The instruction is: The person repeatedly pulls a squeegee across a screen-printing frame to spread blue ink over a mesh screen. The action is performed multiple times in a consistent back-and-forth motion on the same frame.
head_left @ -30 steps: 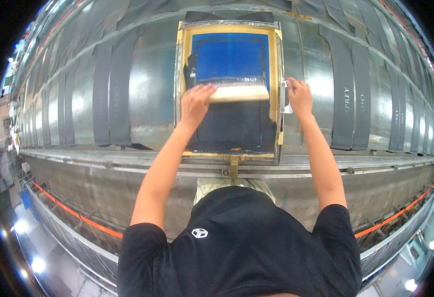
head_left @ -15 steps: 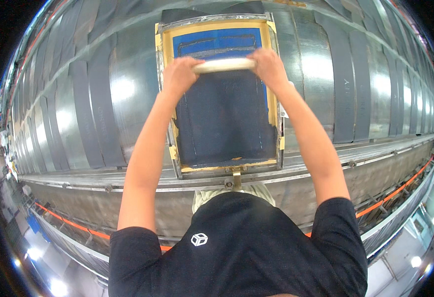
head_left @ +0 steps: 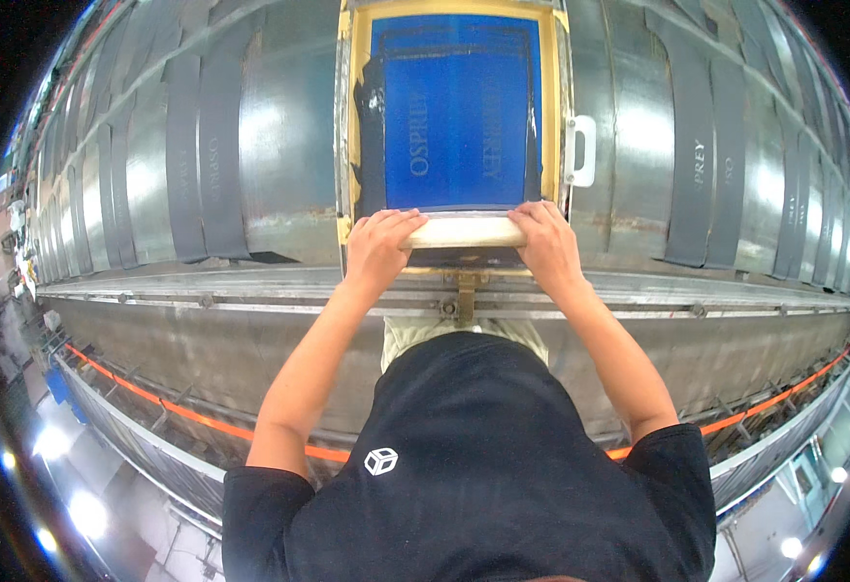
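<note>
I see the pale wooden squeegee bar (head_left: 464,232) lying across the near edge of the blue mesh printing screen in its yellow frame (head_left: 459,107). My left hand (head_left: 378,244) is closed around the bar's left end, and my right hand (head_left: 545,242) is closed around its right end. The screen rests on the long grey metal table (head_left: 270,175). Dark grey fabric strips (head_left: 197,145) lie in rows on both sides. A white handle (head_left: 583,150) sits just beside the frame's right side.
</note>
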`<state>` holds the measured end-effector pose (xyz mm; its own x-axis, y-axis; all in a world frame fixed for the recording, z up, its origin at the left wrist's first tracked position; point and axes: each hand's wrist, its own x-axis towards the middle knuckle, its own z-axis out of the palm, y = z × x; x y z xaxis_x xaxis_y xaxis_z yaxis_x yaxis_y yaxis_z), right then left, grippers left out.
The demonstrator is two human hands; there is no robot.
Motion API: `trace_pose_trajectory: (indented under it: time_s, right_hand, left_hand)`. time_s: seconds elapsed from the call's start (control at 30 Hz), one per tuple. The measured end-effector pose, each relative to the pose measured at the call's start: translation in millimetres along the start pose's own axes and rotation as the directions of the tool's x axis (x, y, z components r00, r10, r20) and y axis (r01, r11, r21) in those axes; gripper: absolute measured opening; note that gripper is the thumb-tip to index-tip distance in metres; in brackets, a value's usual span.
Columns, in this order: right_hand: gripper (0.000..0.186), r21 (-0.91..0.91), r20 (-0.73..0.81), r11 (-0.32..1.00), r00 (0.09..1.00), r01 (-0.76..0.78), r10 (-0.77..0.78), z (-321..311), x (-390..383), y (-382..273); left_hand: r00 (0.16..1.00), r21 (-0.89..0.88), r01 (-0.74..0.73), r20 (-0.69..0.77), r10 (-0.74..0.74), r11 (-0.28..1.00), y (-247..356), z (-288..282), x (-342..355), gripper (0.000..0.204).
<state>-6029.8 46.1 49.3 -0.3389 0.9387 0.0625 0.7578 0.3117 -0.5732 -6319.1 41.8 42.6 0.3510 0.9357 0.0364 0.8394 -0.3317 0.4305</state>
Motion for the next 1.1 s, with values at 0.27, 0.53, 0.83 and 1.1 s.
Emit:
trace_pose_trajectory:
  time_s: [0.27, 0.53, 0.83, 1.1]
  right_hand:
    - [0.031, -0.133, 0.033, 0.991, 0.999, 0.003, 0.001, -29.1, 224.0, 101.4]
    - [0.040, -0.263, 0.077, 0.947, 0.975, -0.184, 0.210, -34.7, 288.0, 124.4]
    - [0.031, -0.042, -0.025, 0.994, 0.994, -0.104, 0.103, 2.5, 110.6, 60.1]
    - [0.033, 0.039, -0.047, 0.998, 0.997, -0.058, 0.060, 19.5, -18.3, 2.2]
  left_hand:
    - [0.994, 0.100, 0.026, 0.104, -0.036, 0.995, -92.2, -21.5, 240.5, 0.037]
    - [0.983, 0.155, 0.103, 0.136, -0.125, 0.983, -98.8, -24.6, 317.4, 0.033]
    - [0.985, 0.066, 0.086, 0.141, -0.095, 0.994, -43.2, -10.2, 137.3, 0.029]
    - [1.000, 0.030, -0.005, 0.013, 0.004, 1.000, 0.3, 6.3, -15.4, 0.039]
